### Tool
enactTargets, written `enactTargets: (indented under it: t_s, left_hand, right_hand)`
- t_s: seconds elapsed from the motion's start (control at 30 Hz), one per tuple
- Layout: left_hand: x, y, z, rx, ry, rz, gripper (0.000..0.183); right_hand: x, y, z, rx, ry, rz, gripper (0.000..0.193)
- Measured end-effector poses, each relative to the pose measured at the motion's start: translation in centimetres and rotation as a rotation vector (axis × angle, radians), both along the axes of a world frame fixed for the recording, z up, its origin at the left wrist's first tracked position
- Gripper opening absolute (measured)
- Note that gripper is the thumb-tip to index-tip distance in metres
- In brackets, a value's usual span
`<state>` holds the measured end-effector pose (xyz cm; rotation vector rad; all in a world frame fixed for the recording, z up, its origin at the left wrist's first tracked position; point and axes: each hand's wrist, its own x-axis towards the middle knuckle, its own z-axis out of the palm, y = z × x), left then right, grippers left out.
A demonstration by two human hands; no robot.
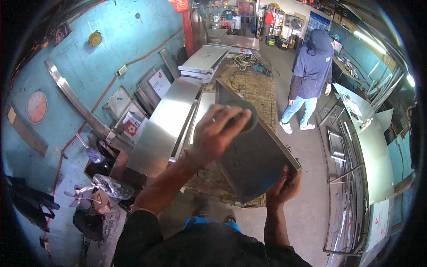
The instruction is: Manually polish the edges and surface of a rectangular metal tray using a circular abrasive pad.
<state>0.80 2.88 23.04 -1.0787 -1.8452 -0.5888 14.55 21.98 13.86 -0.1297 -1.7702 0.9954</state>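
My left hand (pixel 213 135) has its fingers bent over a round, dark green disc (pixel 252 118), which lies against the inner face of a grey metal panel. This sheet metal panel (pixel 253 155) has folded edges and is tilted above the workbench. At its near right corner, my right hand (pixel 283 186) is closed round the edge, thumb on top; the other fingers are partly hidden. Beside the panel on the left lies a long, shiny metal sheet (pixel 167 124).
Stacked panels (pixel 204 60) lie on the worn wooden workbench (pixel 262 91), near a coiled cable (pixel 244 61) and a teal power tool (pixel 261 69). Another person (pixel 311 66) stands to the right of the bench. Metal stock (pixel 349 178) lines the right side; a fan (pixel 80 196) is lower left.
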Motion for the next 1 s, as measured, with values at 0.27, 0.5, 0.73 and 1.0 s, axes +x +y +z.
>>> enactTargets:
  t_s: [0.27, 0.5, 0.73, 1.0]
  left_hand:
    - [-8.0, -2.7, -0.9, 0.08, -0.025, 0.181, 0.05]
    - [-8.6, -2.9, -1.3, 0.006, -0.025, 0.182, 0.048]
    - [-7.2, -2.5, -1.4, 0.027, -0.036, 0.068, 0.044]
    - [-4.5, -0.9, -1.1, 0.063, -0.067, 0.04, 0.044]
  right_hand:
    - [-0.8, 0.0, 0.2, 0.041, 0.139, -0.055, 0.018]
    - [-1.0, 0.2, -0.2, 0.063, 0.154, -0.066, 0.019]
    - [-0.2, 0.4, -1.2, -0.012, 0.076, -0.014, 0.015]
    - [-0.2, 0.1, -0.2, -0.013, -0.034, -0.032, 0.013]
